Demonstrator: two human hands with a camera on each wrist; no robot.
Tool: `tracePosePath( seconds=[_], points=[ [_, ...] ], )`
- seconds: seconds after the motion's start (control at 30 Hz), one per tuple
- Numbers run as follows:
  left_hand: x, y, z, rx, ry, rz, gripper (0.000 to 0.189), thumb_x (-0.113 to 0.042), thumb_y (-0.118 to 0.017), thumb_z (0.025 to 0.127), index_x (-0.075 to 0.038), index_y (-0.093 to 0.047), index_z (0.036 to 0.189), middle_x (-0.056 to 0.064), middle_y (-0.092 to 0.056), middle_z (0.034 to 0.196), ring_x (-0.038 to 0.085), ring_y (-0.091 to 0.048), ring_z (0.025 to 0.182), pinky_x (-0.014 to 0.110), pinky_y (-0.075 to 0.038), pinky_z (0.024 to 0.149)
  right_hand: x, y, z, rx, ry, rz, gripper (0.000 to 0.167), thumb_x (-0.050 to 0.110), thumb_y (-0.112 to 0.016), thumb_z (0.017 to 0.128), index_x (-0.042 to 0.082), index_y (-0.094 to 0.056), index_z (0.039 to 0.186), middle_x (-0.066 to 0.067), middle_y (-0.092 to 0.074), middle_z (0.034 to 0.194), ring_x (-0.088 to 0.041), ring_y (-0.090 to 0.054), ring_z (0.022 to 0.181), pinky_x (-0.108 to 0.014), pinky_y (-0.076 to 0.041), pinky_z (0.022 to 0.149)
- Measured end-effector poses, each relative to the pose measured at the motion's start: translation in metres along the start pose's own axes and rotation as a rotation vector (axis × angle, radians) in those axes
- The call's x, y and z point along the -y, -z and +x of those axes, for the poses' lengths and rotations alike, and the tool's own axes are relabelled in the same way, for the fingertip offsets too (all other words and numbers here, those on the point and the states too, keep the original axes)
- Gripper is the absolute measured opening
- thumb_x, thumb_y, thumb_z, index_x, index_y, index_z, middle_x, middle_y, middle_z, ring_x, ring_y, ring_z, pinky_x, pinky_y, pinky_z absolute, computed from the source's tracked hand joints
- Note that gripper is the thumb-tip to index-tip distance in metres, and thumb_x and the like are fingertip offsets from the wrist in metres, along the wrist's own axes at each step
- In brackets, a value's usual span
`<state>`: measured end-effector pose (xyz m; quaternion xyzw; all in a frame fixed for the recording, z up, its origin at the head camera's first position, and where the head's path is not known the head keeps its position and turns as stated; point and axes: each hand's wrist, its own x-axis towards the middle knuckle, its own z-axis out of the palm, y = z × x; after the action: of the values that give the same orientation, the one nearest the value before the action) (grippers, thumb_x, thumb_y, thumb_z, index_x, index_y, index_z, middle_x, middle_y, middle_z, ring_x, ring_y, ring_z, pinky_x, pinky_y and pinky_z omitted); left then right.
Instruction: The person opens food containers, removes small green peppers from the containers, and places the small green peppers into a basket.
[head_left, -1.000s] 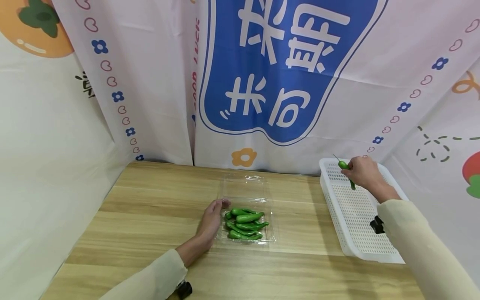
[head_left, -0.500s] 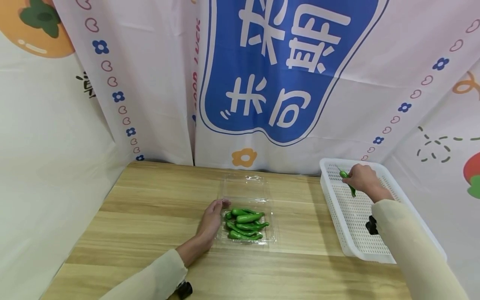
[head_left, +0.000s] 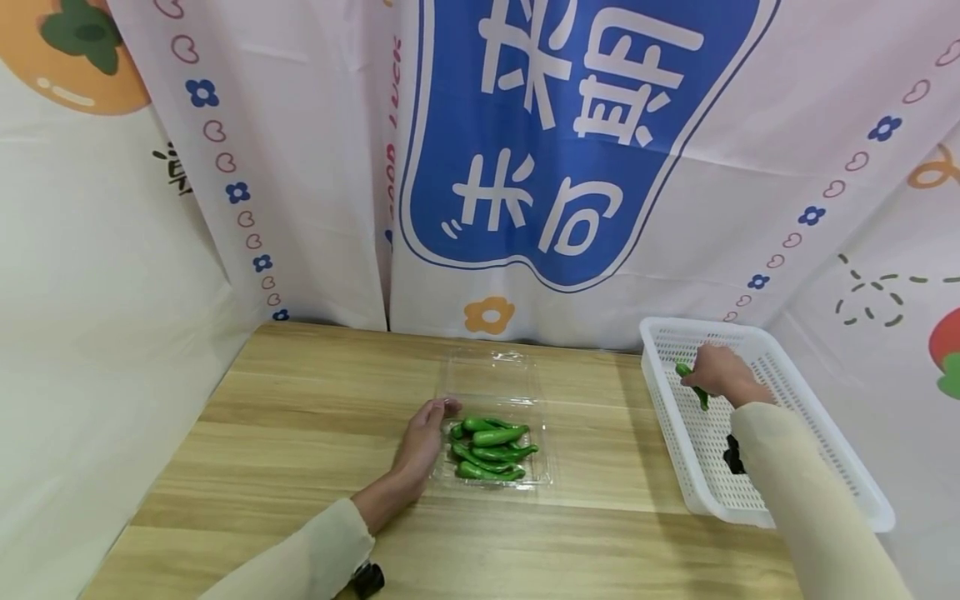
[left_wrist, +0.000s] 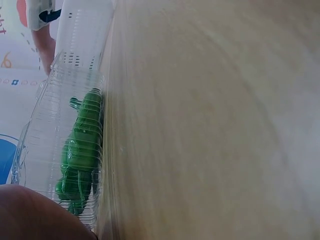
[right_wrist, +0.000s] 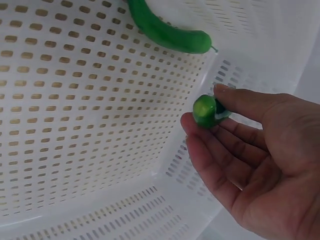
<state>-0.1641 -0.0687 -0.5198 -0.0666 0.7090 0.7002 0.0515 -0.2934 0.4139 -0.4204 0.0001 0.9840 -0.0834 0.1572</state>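
My left hand (head_left: 420, 442) rests against the left side of a clear plastic clamshell box (head_left: 543, 454), fingers extended along it. Several green chili peppers (head_left: 498, 435) lie in the box, and its lid is folded back behind. In the left wrist view the box's ridged wall shows the peppers (left_wrist: 82, 150) through it. Over at the right, my right hand (head_left: 723, 373) is inside a white perforated plastic basket (head_left: 675, 450). It pinches one green chili pepper (right_wrist: 204, 111) between thumb and fingers. Another green chili pepper (right_wrist: 172, 36) lies in the basket in the right wrist view.
The basket stands at the right of a wood-grain table (head_left: 300, 400), close to the back cloth. A white printed cloth (head_left: 322, 250) hangs behind the table and along both sides. Dark camera mounts sit at both wrists.
My right hand has sunk lower into the basket and come slightly nearer, still pinching the chili pepper. My left hand and the clamshell box have stayed put.
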Motion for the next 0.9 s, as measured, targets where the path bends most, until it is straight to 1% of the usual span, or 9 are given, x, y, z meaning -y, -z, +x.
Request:
tracePosePath(
  seconds=[0.1, 0.23, 0.33, 0.47, 0.7, 0.9],
  points=[
    [0.001, 0.001, 0.000, -0.003, 0.006, -0.003, 0.042, -0.025, -0.032, 0.117, -0.002, -0.061, 0.138, 0.015, -0.061, 0.143, 0.036, -0.043, 0.148, 0.057, -0.025, 0.127, -0.002, -0.006, 0.002, 0.043, -0.024, 0.018, 0.030, 0.022, -0.076, 0.095, 0.009, -0.059, 0.074, -0.002, -0.059, 0.067, -0.015, -0.058, 0.060, -0.026, -0.048, 0.054],
    [0.001, 0.000, 0.000, -0.005, 0.011, -0.015, 0.042, -0.025, -0.033, 0.117, -0.002, -0.061, 0.138, 0.016, -0.062, 0.143, 0.036, -0.043, 0.148, 0.057, -0.025, 0.128, -0.004, -0.011, 0.004, 0.072, -0.041, 0.035, 0.029, 0.022, -0.076, 0.094, 0.009, -0.056, 0.076, -0.003, -0.057, 0.068, -0.016, -0.059, 0.062, -0.026, -0.051, 0.055],
    [0.001, 0.000, 0.001, -0.005, 0.010, -0.017, 0.042, -0.025, -0.033, 0.117, -0.002, -0.061, 0.138, 0.016, -0.062, 0.143, 0.036, -0.043, 0.148, 0.057, -0.025, 0.128, -0.006, -0.014, 0.005, 0.078, -0.041, 0.048, 0.030, 0.021, -0.076, 0.094, 0.010, -0.054, 0.076, -0.001, -0.053, 0.067, -0.015, -0.058, 0.061, -0.026, -0.052, 0.056],
    [0.001, 0.000, 0.001, -0.002, 0.005, -0.021, 0.042, -0.024, -0.033, 0.117, -0.001, -0.061, 0.138, 0.016, -0.062, 0.143, 0.037, -0.044, 0.147, 0.057, -0.025, 0.127, -0.009, -0.018, 0.008, 0.079, -0.042, 0.063, 0.031, 0.020, -0.076, 0.093, 0.011, -0.052, 0.075, 0.001, -0.050, 0.064, -0.014, -0.055, 0.058, -0.025, -0.051, 0.055],
    [0.001, 0.001, 0.000, -0.003, 0.006, -0.024, 0.042, -0.024, -0.033, 0.117, -0.001, -0.061, 0.138, 0.016, -0.062, 0.143, 0.036, -0.045, 0.146, 0.057, -0.026, 0.127, -0.009, -0.023, 0.012, 0.084, -0.060, 0.077, 0.027, 0.017, -0.078, 0.092, 0.007, -0.057, 0.080, -0.004, -0.054, 0.071, -0.017, -0.058, 0.064, -0.028, -0.054, 0.058],
    [0.000, 0.000, 0.000, -0.004, 0.004, -0.021, 0.042, -0.024, -0.033, 0.117, -0.001, -0.061, 0.137, 0.017, -0.062, 0.142, 0.036, -0.045, 0.146, 0.056, -0.027, 0.127, -0.007, -0.026, 0.012, 0.101, -0.062, 0.086, 0.023, 0.016, -0.078, 0.093, 0.005, -0.059, 0.084, -0.006, -0.056, 0.074, -0.017, -0.056, 0.065, -0.028, -0.053, 0.059]
  ],
)
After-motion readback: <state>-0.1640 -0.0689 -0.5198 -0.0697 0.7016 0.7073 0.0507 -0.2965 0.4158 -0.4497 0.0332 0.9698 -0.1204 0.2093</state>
